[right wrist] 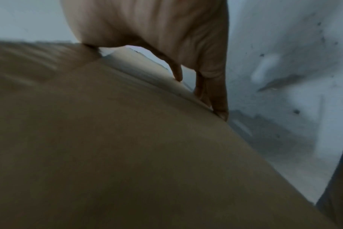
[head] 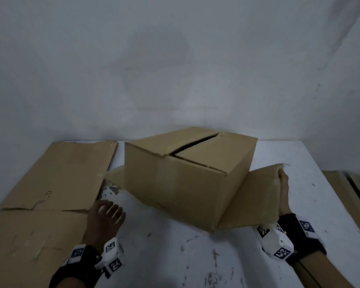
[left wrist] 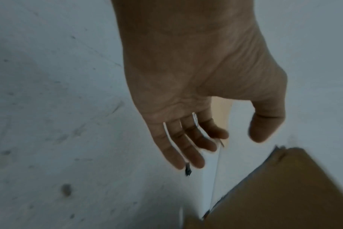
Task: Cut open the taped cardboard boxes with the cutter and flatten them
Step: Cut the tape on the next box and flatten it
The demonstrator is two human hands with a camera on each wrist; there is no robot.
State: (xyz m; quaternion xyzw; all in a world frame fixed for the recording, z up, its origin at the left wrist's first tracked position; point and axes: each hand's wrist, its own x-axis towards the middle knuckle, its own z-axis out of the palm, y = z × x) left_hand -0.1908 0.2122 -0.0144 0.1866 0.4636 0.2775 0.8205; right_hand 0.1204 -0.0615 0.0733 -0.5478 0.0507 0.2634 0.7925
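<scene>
Flattening is in hand — right hand (head: 284, 192) pinches a flap (head: 256, 196) of the box (head: 181, 175) at frame centre, left hand (head: 106, 217) spread and empty — next, I judge, folding the box down.

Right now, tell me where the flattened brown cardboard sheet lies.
In the head view, the flattened brown cardboard sheet lies on the table's left, beside the upright box.

Scuffed white desk (head: 164, 256) carrying cardboard.
Lying flat along the left edge, flattened cardboard (head: 50, 183); sitting tilted at the middle, a cardboard box (head: 175, 179); resting at the right edge, more flat cardboard (head: 341, 183).
</scene>
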